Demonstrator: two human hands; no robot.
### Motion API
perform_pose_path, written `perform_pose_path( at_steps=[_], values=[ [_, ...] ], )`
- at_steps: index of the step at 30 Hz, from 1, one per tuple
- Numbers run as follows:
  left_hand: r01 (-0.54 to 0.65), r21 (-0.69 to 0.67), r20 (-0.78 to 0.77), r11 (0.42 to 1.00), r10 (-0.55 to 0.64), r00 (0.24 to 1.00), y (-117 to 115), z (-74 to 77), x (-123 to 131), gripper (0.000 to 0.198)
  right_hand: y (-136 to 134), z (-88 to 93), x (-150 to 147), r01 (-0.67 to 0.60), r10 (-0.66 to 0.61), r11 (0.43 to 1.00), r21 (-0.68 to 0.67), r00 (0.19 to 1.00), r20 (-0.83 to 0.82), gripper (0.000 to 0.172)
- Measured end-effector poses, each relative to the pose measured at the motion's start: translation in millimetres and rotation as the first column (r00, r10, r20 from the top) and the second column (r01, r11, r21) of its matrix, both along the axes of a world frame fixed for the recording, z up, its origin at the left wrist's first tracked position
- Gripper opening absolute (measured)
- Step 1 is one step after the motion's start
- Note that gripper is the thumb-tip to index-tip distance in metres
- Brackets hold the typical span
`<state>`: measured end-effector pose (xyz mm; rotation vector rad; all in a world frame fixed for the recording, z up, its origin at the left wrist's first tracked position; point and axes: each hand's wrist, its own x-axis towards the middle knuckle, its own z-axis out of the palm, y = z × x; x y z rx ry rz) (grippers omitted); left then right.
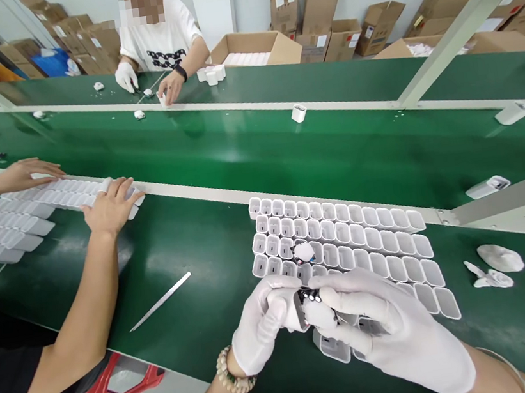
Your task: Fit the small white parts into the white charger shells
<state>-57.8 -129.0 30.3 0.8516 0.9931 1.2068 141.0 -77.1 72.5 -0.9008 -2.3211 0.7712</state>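
Running sideways lengthwise, the white case (294, 314) opens rightward.

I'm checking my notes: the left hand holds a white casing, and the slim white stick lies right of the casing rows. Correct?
Not quite: the head view shows the slim stick left of the casing rows. The left hand does hold a white casing.

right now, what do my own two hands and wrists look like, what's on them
Your left hand wears a plain white glove, with a bracelet of pale, round beads, a few of them darker, at the wrist. Your right hand wears a matching white glove, with a thin, light-coloured bangle beyond its cuff. No sleeves show.
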Motion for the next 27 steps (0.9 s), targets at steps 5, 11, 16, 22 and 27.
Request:
perform_pose_path(
  at_steps=[5,11,16,22,27],
  values=[
    [0.003,-0.028,0.040,1.000,-0.002,0.999,2,3.6,3,0.053,-6,3.3,0,0.023,-0.032,0.996,0.084,0.994,0.107,0.016],
    [0.009,-0.059,0.050,0.998,-0.006,0.999,3,5.6,5,0.052,-2,6.9,-5,0.001,-0.020,0.994,0.111,0.985,0.171,0.017],
    [-0.013,-0.068,0.064,0.998,0.018,0.998,2,2.1,7,0.052,1,9.8,-9,-0.058,0.025,0.987,0.151,0.976,0.214,0.022],
    [-0.038,-0.054,0.041,0.998,0.040,0.998,3,2.6,8,0.051,-3,4.2,-10,-0.014,-0.025,0.981,0.195,0.980,0.198,0.021],
    [-0.006,-0.068,0.001,0.998,0.006,1.000,3,2.4,5,0.050,-2,3.9,-7,-0.070,0.037,0.991,0.118,0.965,0.261,0.021]
  ],
)
